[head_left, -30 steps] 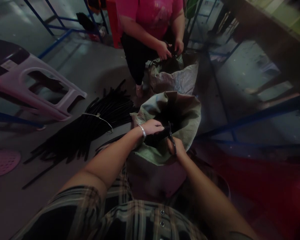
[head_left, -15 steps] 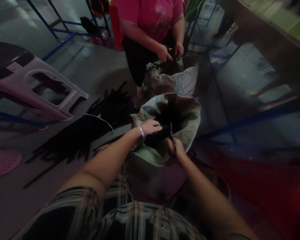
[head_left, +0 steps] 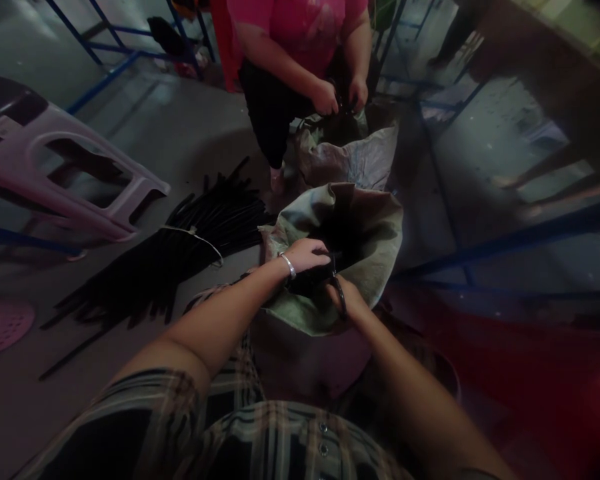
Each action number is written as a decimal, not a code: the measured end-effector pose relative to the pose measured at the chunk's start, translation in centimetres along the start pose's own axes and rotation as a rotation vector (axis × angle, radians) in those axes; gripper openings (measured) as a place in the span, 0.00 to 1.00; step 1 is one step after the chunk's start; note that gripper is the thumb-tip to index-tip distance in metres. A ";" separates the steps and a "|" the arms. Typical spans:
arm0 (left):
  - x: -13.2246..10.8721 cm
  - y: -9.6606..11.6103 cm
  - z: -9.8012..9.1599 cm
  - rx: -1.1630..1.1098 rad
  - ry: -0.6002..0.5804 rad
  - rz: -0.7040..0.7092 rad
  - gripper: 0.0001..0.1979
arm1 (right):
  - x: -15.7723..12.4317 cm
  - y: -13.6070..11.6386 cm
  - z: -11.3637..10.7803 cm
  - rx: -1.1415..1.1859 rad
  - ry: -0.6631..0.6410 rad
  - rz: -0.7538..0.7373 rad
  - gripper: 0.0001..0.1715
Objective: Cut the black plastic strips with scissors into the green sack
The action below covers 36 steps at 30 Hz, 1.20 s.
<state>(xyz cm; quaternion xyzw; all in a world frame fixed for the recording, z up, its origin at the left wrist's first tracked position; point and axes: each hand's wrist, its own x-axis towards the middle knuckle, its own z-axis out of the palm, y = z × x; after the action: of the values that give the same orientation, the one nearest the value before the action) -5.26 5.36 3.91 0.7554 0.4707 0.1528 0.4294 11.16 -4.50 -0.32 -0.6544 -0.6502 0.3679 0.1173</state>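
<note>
My left hand (head_left: pixel 307 255), with a silver bracelet at the wrist, is closed on a dark strip (head_left: pixel 305 280) over the mouth of an open greenish sack (head_left: pixel 375 233). My right hand (head_left: pixel 347 301) grips black scissors (head_left: pixel 337 290), their blades up against the strip near my left fingers. The sack's inside is dark and what lies in it is hidden. A bundle of long black strips (head_left: pixel 180 257), tied with a pale cord, lies on the floor to the left.
A person in a pink top (head_left: pixel 300 27) crouches opposite, both hands in a second sack (head_left: pixel 350 157). An overturned pale plastic stool (head_left: pixel 65 173) lies at left, with a pink round lid (head_left: pixel 3 323) below it. Blue metal frames (head_left: pixel 505 233) stand right and behind.
My right hand with the scissors has shifted a little left, closer to my left hand. The view has tilted slightly. The other person keeps both hands at the far sack.
</note>
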 end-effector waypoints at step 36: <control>-0.2 -1.3 -0.9 0.069 0.021 0.023 0.17 | -0.2 0.5 0.1 0.021 0.119 0.024 0.17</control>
<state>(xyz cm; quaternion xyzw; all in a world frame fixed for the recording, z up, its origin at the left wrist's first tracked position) -6.71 5.88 3.51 0.7734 0.4716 0.1491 0.3965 11.52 -4.76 -0.67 -0.6816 -0.6302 0.3366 0.1582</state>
